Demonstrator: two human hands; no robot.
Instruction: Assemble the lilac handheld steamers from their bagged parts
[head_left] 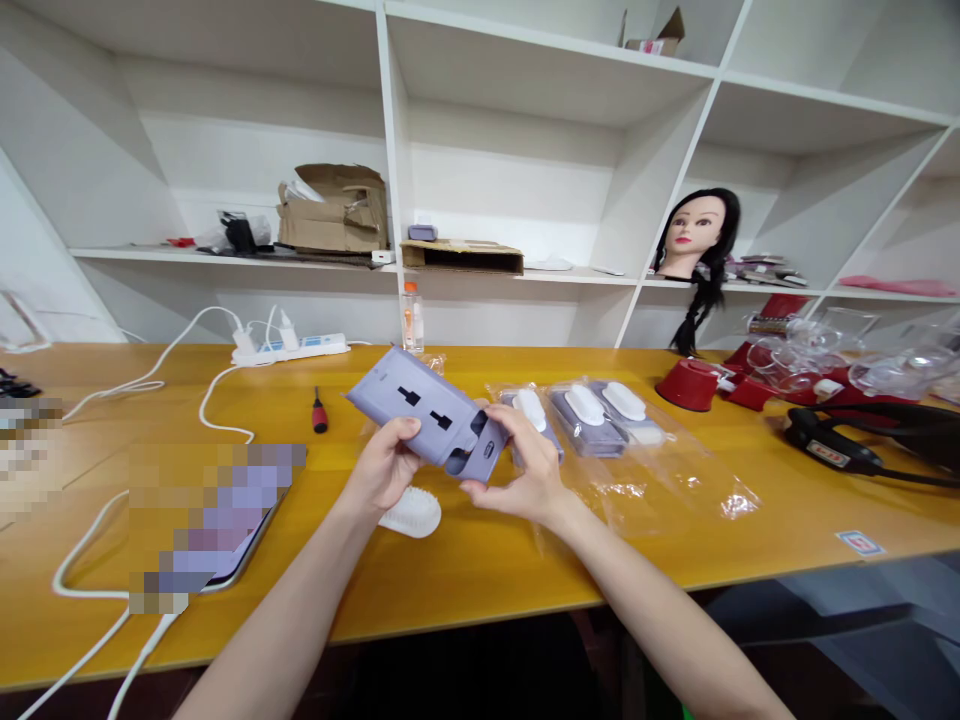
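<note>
A purple-grey box (420,400) with black markings is held up over the yellow table, tilted down to the right. My left hand (386,465) grips its lower left side, thumb on the printed face. At the right end, my right hand (525,465) pinches a part with a dark oval logo, and dark gaps show beside it. A white bristled brush (412,512) lies on the table below the box. To the right, several similar packages lie in clear plastic, with white brushes (583,404) on top.
On the yellow table (480,600) are a screwdriver (319,412), a power strip (292,348), a pixelated tablet (225,530) with white cables, a bottle (412,318), red stands (686,385) and a black headset-like item (832,440). White shelves (517,130) behind hold cartons and a mannequin head (691,235).
</note>
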